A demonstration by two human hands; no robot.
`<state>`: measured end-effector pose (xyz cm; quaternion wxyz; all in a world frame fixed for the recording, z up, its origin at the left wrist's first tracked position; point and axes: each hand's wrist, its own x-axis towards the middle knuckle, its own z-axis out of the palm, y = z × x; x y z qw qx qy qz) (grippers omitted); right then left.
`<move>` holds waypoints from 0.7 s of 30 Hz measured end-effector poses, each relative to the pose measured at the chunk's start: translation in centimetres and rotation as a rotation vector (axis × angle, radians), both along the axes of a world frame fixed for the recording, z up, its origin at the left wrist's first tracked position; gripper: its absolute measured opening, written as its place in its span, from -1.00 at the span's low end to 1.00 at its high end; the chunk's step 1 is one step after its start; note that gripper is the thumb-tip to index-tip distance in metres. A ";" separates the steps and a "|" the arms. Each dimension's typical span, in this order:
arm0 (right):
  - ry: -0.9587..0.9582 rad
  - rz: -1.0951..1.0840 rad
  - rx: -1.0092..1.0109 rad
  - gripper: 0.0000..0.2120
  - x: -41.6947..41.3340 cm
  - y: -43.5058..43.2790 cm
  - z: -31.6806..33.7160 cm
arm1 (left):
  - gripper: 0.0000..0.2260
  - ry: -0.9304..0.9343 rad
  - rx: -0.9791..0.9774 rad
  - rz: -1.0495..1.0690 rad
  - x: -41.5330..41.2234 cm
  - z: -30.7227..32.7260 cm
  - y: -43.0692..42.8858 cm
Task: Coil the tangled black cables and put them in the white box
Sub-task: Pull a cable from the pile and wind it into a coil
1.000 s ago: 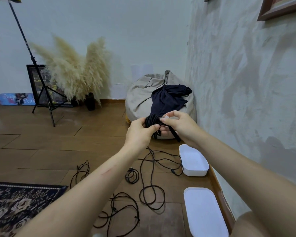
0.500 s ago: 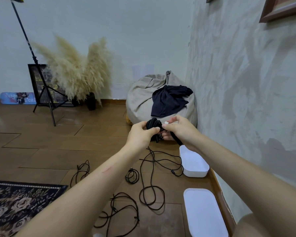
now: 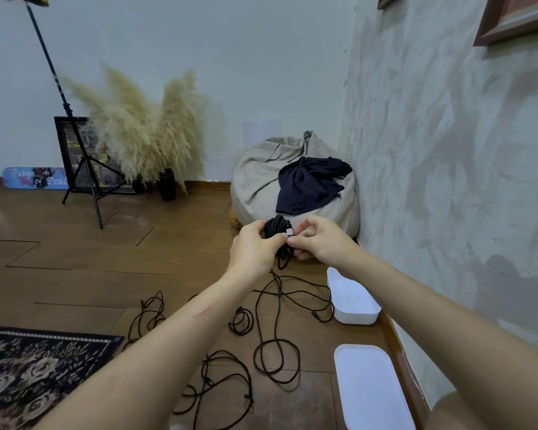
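Note:
A coiled black cable (image 3: 275, 228) is held up in front of me, above the floor. My left hand (image 3: 255, 249) grips the coil from the left. My right hand (image 3: 320, 240) pinches the cable's silver plug end (image 3: 289, 233) against the coil. Several loose black cables (image 3: 274, 333) lie tangled on the wooden floor below. The open white box (image 3: 354, 301) sits on the floor by the right wall, with nothing visible inside.
A white lid (image 3: 370, 386) lies near the wall, closer to me than the box. A beige beanbag (image 3: 261, 181) with a dark cloth fills the corner. A patterned rug (image 3: 28, 367) is at lower left. A tripod (image 3: 81, 169) and pampas grass stand at the back.
Both hands have dropped slightly with the coil. The hanging tail of the cable has been wound in, and my right hand now pinches the plug end at the coil.

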<state>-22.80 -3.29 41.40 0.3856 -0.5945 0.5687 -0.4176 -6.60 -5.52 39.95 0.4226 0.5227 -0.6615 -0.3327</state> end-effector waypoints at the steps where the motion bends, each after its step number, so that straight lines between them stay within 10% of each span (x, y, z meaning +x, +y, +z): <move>1: 0.001 -0.003 0.009 -0.85 -0.1 -0.1 0.0 | -0.90 -0.020 -0.011 -0.009 0.1 0.0 0.0; 9: 0.108 -0.029 0.038 -0.86 -0.9 -0.2 -0.2 | -0.84 -0.160 -0.105 -0.044 0.0 -0.4 0.3; 18: -0.252 0.097 0.244 -0.67 -0.8 -0.6 -0.5 | -0.72 -0.257 -0.101 -0.070 -0.8 -1.7 -0.2; 21: -0.031 0.006 0.191 -0.58 -1.0 -0.8 -1.1 | -0.68 -0.290 -0.075 -0.099 -1.9 -2.7 0.3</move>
